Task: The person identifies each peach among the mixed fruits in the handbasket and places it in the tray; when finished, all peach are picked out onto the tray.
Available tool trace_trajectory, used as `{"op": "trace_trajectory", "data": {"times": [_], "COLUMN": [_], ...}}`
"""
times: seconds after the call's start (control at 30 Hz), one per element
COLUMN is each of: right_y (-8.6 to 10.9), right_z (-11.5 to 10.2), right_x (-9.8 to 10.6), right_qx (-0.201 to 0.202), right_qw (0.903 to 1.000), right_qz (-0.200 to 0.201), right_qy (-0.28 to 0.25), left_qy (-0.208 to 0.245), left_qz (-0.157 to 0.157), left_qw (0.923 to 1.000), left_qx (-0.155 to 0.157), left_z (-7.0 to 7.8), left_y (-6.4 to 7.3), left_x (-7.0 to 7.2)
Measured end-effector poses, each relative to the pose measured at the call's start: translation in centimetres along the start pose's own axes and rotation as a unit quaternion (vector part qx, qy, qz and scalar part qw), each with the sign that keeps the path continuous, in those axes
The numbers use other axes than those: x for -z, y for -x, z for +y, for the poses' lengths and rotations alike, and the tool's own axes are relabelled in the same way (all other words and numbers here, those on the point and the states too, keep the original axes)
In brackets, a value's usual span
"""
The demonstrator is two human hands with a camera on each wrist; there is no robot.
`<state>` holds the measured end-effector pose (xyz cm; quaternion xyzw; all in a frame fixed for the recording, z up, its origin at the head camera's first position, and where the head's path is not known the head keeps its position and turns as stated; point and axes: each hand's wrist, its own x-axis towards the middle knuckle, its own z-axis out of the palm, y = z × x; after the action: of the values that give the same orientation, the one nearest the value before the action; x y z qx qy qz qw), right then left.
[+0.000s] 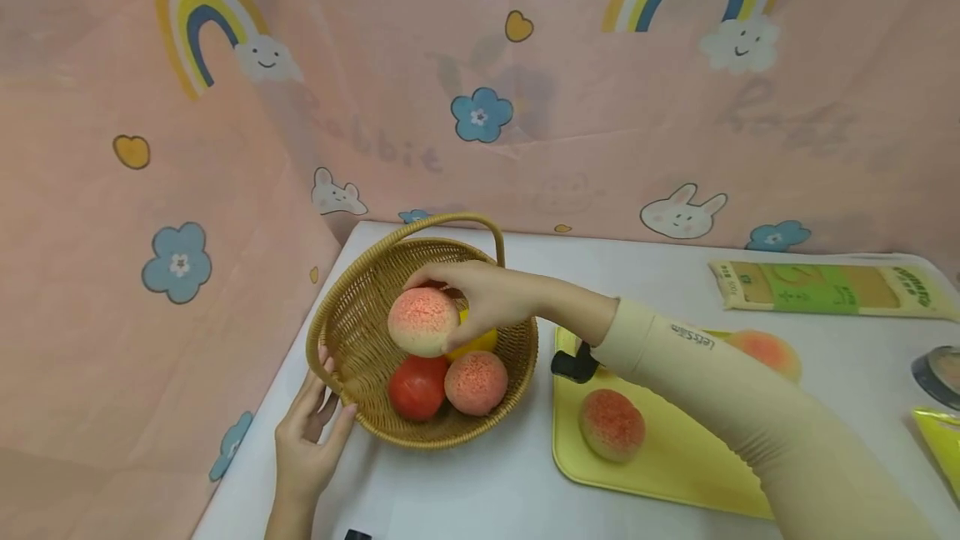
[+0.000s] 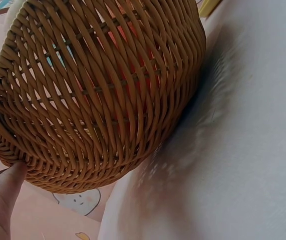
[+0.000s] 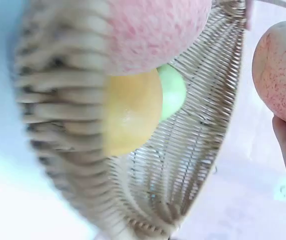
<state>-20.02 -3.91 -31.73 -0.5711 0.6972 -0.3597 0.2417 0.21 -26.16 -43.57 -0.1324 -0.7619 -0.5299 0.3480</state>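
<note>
A round wicker basket (image 1: pixel 352 315) with an arched handle stands on the white table. My left hand (image 1: pixel 311 432) grips its near-left rim; in the left wrist view the thumb (image 2: pixel 12 182) presses the woven outside. Over the basket's opening, my right hand (image 1: pixel 487 298) holds a pink-and-cream peach (image 1: pixel 422 322) between thumb and fingers. Below lie a red round fruit (image 1: pixel 417 388), another peach (image 1: pixel 476 383) and a yellow fruit (image 1: pixel 480 344), partly hidden by the right hand. The right wrist view also shows a green round thing (image 3: pixel 172 92) inside, mostly covered.
Right of the basket, a yellow tray (image 1: pixel 675 473) carries a peach (image 1: pixel 612 425) and another peach (image 1: pixel 767 352), partly behind the right sleeve. A long green-and-beige packet (image 1: pixel 832 288) lies at the back right. A dark-rimmed round container (image 1: pixel 941 373) and a yellow-green packet (image 1: pixel 941 440) are at the right edge.
</note>
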Motion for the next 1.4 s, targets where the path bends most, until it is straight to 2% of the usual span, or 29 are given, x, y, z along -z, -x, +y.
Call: {"op": "trace_trajectory", "data": {"times": [0.17, 0.47, 0.67, 0.8, 0.93, 1.0, 1.13, 1.27, 1.4], "right_y": [3.7, 11.0, 16.1, 19.6, 23.1, 24.7, 27.0, 28.6, 29.6], "right_z": [0.3, 1.3, 2.7, 3.7, 4.4, 4.6, 5.1, 5.7, 6.4], "right_x": [0.3, -0.1, -1.0, -2.1, -3.6, -4.4, -5.7, -6.9, -7.7], "right_qx": [0.018, -0.002, -0.023, -0.019, -0.067, -0.093, -0.116, -0.151, -0.199], "right_qw": [0.9979, 0.9902, 0.9806, 0.9734, 0.9622, 0.9557, 0.9455, 0.9368, 0.9322], "right_qz": [0.033, 0.129, 0.177, 0.207, 0.247, 0.269, 0.296, 0.307, 0.292], "right_qy": [-0.053, -0.054, -0.081, -0.097, -0.093, -0.075, -0.069, -0.073, -0.077], "left_qy": [0.008, 0.015, 0.013, 0.018, 0.016, 0.016, 0.013, 0.013, 0.016], "left_qz": [-0.002, 0.006, 0.006, 0.006, 0.005, 0.003, 0.005, 0.006, 0.009], "left_qw": [1.0, 0.9998, 0.9998, 0.9998, 0.9999, 0.9999, 0.9999, 0.9999, 0.9996], "left_qx": [0.005, -0.009, -0.009, -0.009, -0.003, -0.001, 0.004, 0.008, 0.021], "left_z": [0.0, -0.3, -0.4, -0.2, 0.0, 0.1, 0.1, 0.2, 0.3], "left_y": [-0.1, 0.2, 0.2, 0.2, 0.2, 0.2, 0.3, 0.2, 0.2], "left_x": [-0.1, -0.4, -0.5, -0.4, -0.2, -0.1, -0.2, -0.2, -0.1]}}
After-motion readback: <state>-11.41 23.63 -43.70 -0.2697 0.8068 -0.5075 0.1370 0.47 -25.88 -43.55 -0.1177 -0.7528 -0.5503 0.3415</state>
